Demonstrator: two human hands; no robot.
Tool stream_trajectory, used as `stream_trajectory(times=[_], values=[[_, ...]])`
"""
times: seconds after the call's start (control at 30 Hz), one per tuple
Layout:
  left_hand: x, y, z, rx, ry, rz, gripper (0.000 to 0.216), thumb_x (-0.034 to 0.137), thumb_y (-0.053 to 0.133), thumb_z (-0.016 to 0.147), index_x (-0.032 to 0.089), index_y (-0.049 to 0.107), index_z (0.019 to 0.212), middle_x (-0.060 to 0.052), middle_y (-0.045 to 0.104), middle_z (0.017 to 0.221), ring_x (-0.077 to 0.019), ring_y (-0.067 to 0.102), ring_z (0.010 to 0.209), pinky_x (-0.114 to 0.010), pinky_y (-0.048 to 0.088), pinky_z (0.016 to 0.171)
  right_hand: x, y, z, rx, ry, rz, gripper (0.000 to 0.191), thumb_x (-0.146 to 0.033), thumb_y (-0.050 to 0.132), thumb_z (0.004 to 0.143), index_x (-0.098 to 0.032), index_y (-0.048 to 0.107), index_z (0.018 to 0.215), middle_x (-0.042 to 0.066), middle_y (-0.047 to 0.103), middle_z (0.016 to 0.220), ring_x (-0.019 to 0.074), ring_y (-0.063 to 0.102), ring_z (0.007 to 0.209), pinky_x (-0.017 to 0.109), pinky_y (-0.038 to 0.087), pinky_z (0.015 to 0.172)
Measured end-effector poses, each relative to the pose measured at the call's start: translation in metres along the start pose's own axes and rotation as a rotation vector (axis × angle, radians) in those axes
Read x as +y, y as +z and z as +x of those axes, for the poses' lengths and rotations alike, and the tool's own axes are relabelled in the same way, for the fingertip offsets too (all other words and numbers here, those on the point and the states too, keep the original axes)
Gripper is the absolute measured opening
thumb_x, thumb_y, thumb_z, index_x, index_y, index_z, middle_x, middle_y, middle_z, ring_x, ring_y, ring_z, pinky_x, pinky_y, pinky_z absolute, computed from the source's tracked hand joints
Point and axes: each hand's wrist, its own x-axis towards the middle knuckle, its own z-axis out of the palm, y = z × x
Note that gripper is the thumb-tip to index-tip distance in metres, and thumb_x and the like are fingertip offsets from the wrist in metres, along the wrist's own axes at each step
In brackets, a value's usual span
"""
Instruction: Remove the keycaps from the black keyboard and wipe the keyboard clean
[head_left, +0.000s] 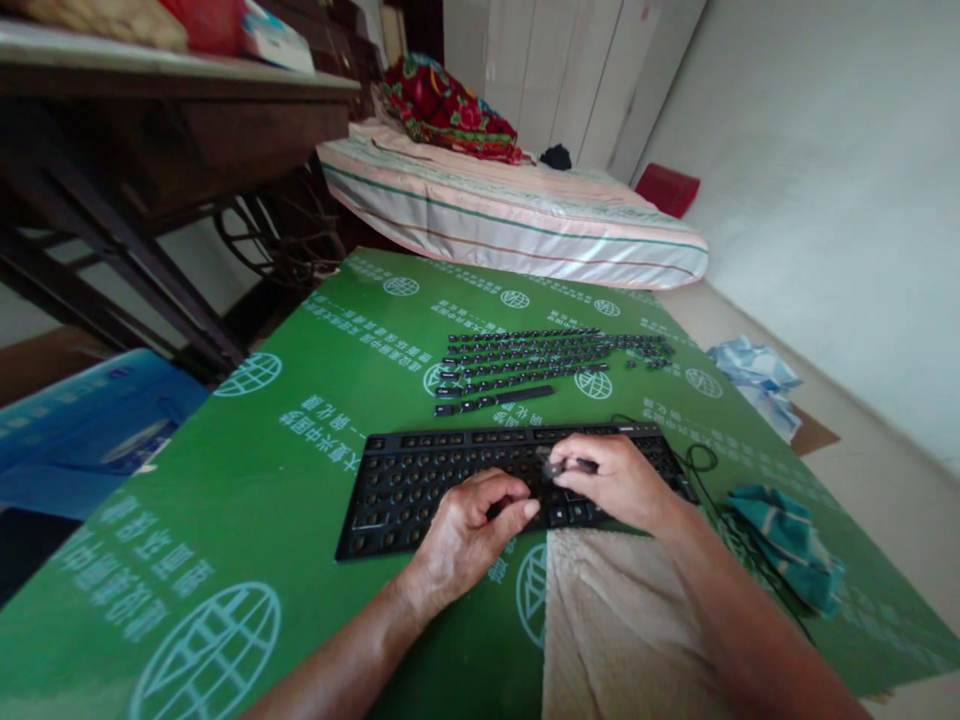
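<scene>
Head view: left hand [480, 515] curled, contents unclear; right hand [611, 475] pinching a small blurred dark object [553, 468]; both over a black keyboard [446, 465] at six o'clock, round sockets [396, 497] showing; toward twelve, loose black keycaps [525, 394] in slanting rows.

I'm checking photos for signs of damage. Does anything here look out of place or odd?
The keyboard looks odd: its left side shows bare key sockets without caps. Loose keycaps lie in rows on the green surface beyond it, so they look laid out rather than spilled. I see no clear breakage.
</scene>
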Motion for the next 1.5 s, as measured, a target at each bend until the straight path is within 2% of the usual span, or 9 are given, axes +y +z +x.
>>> stream_trajectory(times=[0.1, 0.2, 0.3, 0.4, 0.67, 0.83, 1.17, 1.5], values=[[0.0, 0.0, 0.0, -0.005, -0.003, 0.009, 0.018, 0.03, 0.055, 0.085, 0.016, 0.064, 0.077, -0.002, 0.06, 0.073, -0.0135, 0.056, 0.068, -0.024, 0.044, 0.063, 0.032, -0.022, 0.024, 0.103, 0.138, 0.032, 0.013, -0.024, 0.063, 0.069, -0.018, 0.065, 0.081, -0.006, 0.053, 0.059, 0.0084, 0.046, 0.053, 0.019, 0.036, 0.052], [0.0, -0.001, -0.001, -0.019, 0.006, 0.028, 0.017, 0.029, 0.056, 0.085, 0.017, 0.064, 0.076, -0.002, 0.06, 0.072, -0.0137, 0.056, 0.067, -0.024, 0.044, 0.063, 0.067, -0.037, 0.05, 0.127, 0.232, 0.054, 0.02, -0.03, 0.065, 0.065, -0.016, 0.064, 0.08, -0.009, 0.043, 0.053, 0.0069, 0.038, 0.045, 0.02, 0.03, 0.047], [0.0, -0.001, -0.002, -0.027, 0.01, 0.047, 0.015, 0.027, 0.056, 0.085, 0.017, 0.064, 0.076, -0.002, 0.061, 0.072, -0.014, 0.057, 0.068, -0.024, 0.045, 0.063, 0.091, -0.042, 0.07, 0.118, 0.283, 0.073, 0.021, -0.03, 0.064, 0.064, -0.015, 0.063, 0.078, -0.01, 0.041, 0.052, 0.0059, 0.035, 0.042, 0.02, 0.028, 0.045], [-0.001, -0.002, -0.002, -0.032, 0.0, 0.058, 0.013, 0.025, 0.056, 0.084, 0.018, 0.064, 0.076, -0.002, 0.062, 0.073, -0.0143, 0.058, 0.069, -0.024, 0.045, 0.063, 0.103, -0.038, 0.084, 0.108, 0.287, 0.072, 0.021, -0.028, 0.065, 0.062, -0.015, 0.063, 0.079, -0.01, 0.041, 0.051, 0.0057, 0.035, 0.042, 0.02, 0.029, 0.045], [-0.001, -0.002, -0.002, -0.036, 0.01, 0.083, 0.012, 0.025, 0.057, 0.084, 0.019, 0.063, 0.076, -0.002, 0.063, 0.073, -0.0155, 0.059, 0.07, -0.026, 0.046, 0.063, 0.121, -0.03, 0.103, 0.084, 0.311, 0.056, 0.024, -0.026, 0.068, 0.06, -0.016, 0.067, 0.081, -0.009, 0.045, 0.051, 0.0065, 0.038, 0.044, 0.02, 0.031, 0.047], [-0.002, -0.002, -0.003, -0.033, 0.038, 0.133, 0.01, 0.026, 0.057, 0.084, 0.019, 0.063, 0.077, -0.002, 0.063, 0.073, -0.0154, 0.058, 0.069, -0.026, 0.046, 0.063, 0.123, -0.03, 0.108, 0.071, 0.321, 0.042, 0.022, -0.023, 0.07, 0.058, -0.016, 0.069, 0.079, -0.009, 0.046, 0.052, 0.0063, 0.039, 0.046, 0.019, 0.031, 0.048], [-0.004, -0.003, -0.004, -0.038, 0.048, 0.13, 0.009, 0.024, 0.057, 0.084, 0.018, 0.062, 0.08, -0.003, 0.064, 0.075, -0.0159, 0.059, 0.07, -0.027, 0.046, 0.063, 0.122, -0.03, 0.109, 0.009, 0.407, 0.083, 0.022, -0.017, 0.068, 0.064, -0.015, 0.067, 0.086, -0.009, 0.047, 0.049, 0.0042, 0.037, 0.035, 0.016, 0.028, 0.035], [-0.003, -0.003, -0.003, -0.046, 0.065, 0.14, 0.01, 0.023, 0.057, 0.084, 0.017, 0.062, 0.079, -0.003, 0.064, 0.074, -0.0159, 0.059, 0.07, -0.027, 0.046, 0.063, 0.123, -0.032, 0.112, -0.03, 0.45, 0.084, 0.024, -0.014, 0.071, 0.065, -0.016, 0.066, 0.089, -0.009, 0.047, 0.049, 0.002, 0.038, 0.032, 0.014, 0.027, 0.033]])
